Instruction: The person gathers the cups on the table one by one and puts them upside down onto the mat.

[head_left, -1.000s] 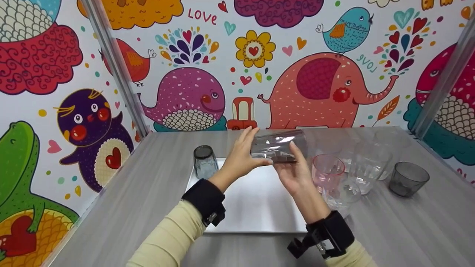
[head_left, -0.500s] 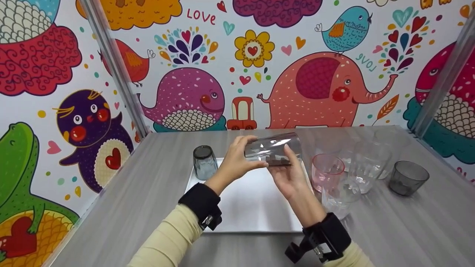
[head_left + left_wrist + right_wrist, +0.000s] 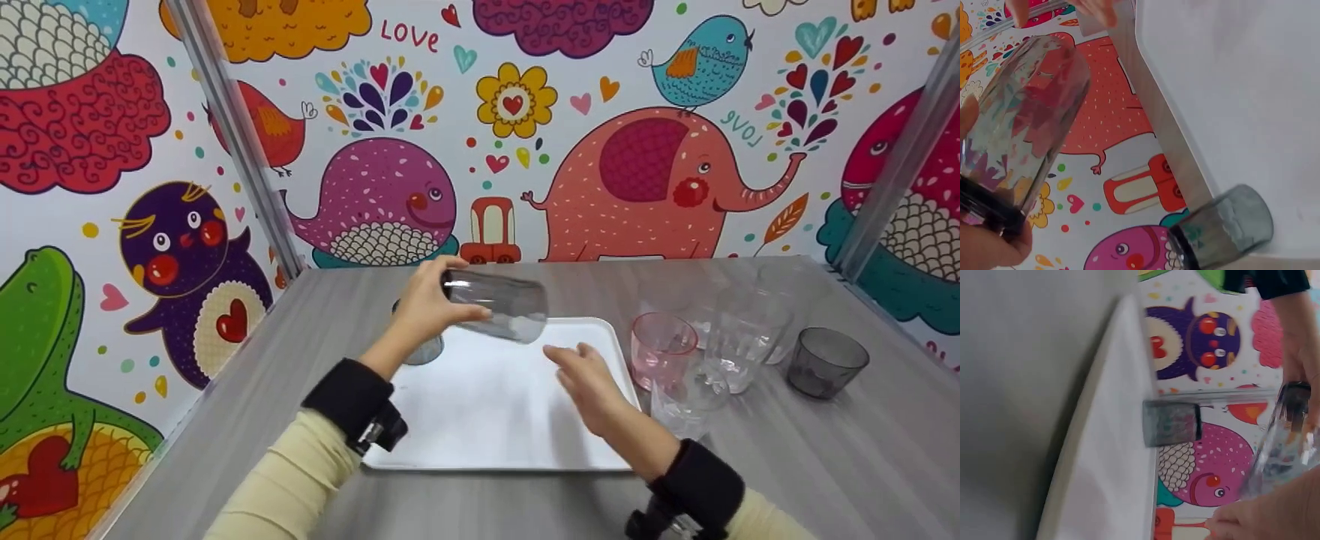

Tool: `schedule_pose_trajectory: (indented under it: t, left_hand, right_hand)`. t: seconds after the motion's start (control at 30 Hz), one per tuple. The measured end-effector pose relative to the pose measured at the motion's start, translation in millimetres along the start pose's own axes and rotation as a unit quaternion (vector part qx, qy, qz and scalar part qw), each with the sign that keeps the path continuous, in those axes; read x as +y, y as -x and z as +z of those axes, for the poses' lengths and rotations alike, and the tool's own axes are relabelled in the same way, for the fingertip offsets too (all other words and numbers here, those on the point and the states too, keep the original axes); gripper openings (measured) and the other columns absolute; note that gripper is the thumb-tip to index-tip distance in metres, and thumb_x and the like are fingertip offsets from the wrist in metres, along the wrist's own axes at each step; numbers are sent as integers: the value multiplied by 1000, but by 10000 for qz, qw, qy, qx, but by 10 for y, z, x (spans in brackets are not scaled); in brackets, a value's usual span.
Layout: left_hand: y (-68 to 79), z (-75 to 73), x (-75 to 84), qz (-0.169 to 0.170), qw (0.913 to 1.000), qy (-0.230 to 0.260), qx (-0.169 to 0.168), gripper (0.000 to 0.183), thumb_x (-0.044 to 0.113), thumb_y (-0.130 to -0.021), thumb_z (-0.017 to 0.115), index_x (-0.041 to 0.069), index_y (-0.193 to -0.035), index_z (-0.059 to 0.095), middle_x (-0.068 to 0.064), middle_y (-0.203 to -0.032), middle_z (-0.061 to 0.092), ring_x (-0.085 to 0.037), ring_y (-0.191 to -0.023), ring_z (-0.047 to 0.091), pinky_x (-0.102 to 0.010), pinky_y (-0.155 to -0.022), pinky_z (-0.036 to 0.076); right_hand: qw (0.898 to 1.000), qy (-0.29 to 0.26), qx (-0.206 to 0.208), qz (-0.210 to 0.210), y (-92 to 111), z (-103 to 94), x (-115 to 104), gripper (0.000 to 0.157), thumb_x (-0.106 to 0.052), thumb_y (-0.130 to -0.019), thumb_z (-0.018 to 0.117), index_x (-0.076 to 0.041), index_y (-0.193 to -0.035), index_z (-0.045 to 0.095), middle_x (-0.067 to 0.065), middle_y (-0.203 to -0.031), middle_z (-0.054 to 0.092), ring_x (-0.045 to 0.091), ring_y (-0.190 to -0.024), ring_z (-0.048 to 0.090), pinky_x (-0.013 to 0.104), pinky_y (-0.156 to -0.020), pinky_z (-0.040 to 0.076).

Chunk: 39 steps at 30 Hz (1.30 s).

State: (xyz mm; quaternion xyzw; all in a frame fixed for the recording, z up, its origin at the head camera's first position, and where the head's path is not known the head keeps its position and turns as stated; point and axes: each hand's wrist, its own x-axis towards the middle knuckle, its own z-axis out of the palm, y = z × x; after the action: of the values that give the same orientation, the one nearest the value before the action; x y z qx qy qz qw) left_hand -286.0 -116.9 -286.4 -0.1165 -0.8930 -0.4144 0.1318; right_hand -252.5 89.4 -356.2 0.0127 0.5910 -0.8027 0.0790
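Note:
My left hand (image 3: pixel 427 304) grips a smoky grey drinking glass (image 3: pixel 501 306) round its dark, thick base. The glass lies tilted in the air over the white tray (image 3: pixel 487 424), its mouth end pointing right and slightly down. Apart from it, lower and to the right, my right hand (image 3: pixel 589 382) hovers over the tray's right side with loose fingers and nothing in them. A second grey glass (image 3: pixel 1227 228) stands upside down in the tray's far left corner, dark base up; in the head view the left hand partly covers it.
Right of the tray stand a pink glass (image 3: pixel 662 349), several clear glasses (image 3: pixel 739 341) and a low dark grey tumbler (image 3: pixel 827 364) farther right. Patterned walls (image 3: pixel 630 187) close off the back and sides of the grey table (image 3: pixel 480 502).
Both hands held the glass before. The right hand has let go and dropped lower; the left hand has carried the glass left, its mouth end now dipping more.

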Motion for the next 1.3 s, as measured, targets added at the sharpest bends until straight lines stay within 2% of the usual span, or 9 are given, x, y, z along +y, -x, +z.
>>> schedule_pose_trajectory:
  t: [0.07, 0.17, 0.3, 0.43, 0.6, 0.8, 0.9, 1.03, 1.3]
  left_hand:
    - [20, -91, -60, -188, 9994, -256, -96, 66, 22, -64, 83, 7, -120, 52, -15, -125, 46, -27, -110, 44, -41, -93, 42]
    - [62, -176, -159, -354, 9970, -629, -277, 67, 19, -64, 83, 5, -121, 52, -18, -125, 45, -30, -110, 43, -42, -93, 42]
    - [116, -227, -290, -549, 9905, -1165, -481, 69, 19, -63, 84, 7, -123, 53, -18, -125, 45, -32, -112, 41, -46, -94, 39]
    - [140, -244, -422, -663, 9846, -1523, -542, 69, 19, -62, 84, 7, -123, 53, -18, -124, 46, -33, -112, 40, -49, -95, 36]
    - [140, -249, -570, -696, 9804, -1743, -595, 67, 18, -63, 84, 6, -122, 54, -19, -127, 45, -35, -115, 39, -50, -98, 33]
    - [112, -238, -736, -656, 9764, -1966, -604, 67, 17, -63, 83, 7, -123, 53, -20, -128, 45, -36, -116, 39, -51, -98, 30]
    - [84, -212, -783, -659, 9761, -1979, -606, 67, 17, -64, 83, 7, -123, 52, -20, -128, 44, -36, -116, 38, -51, -97, 30]
    - [72, -186, -811, -703, 9745, -2043, -601, 67, 17, -65, 82, 8, -124, 52, -19, -128, 44, -36, -116, 37, -50, -98, 29]
    - [81, -118, -805, -619, 9703, -2261, -590, 66, 17, -66, 82, 7, -122, 51, -20, -124, 44, -36, -116, 36, -48, -101, 25]
  right_hand:
    - [9963, 833, 25, -218, 27, -91, -64, 85, -10, -85, 52, 10, -140, -9, 31, -147, 5, 39, -137, 9, 43, -112, 11]
    - [9761, 2088, -195, -566, 66, -276, -229, 84, -9, -84, 56, 8, -142, -2, 29, -147, 11, 39, -137, 11, 45, -112, 12]
    - [9259, 3561, -583, -1118, 146, -606, -463, 81, -9, -85, 60, 9, -141, 6, 31, -145, 17, 43, -135, 16, 49, -109, 17]
    - [8668, 4717, -497, -1540, 261, -970, -641, 80, -17, -85, 64, 8, -141, 12, 34, -141, 24, 48, -128, 27, 56, -99, 31]
    - [8259, 5492, -396, -1211, 432, -1406, -807, 87, -33, -86, 62, 4, -143, 7, 33, -141, 22, 54, -125, 25, 64, -91, 32]
    - [8164, 5688, -342, -940, 566, -1815, -742, 87, -29, -88, 60, 8, -141, 2, 39, -138, 21, 58, -121, 24, 66, -90, 28]
    - [8242, 5596, -199, -845, 624, -1933, -662, 89, -26, -87, 62, 11, -140, 1, 42, -136, 19, 57, -121, 22, 67, -92, 25]
    - [8321, 5503, -51, -686, 653, -1992, -600, 92, -27, -87, 62, 11, -140, -2, 43, -135, 16, 57, -123, 18, 66, -95, 21]
    - [8296, 5559, -43, -529, 643, -2042, -588, 94, -29, -86, 62, 12, -139, -3, 43, -136, 16, 57, -124, 18, 65, -95, 22]
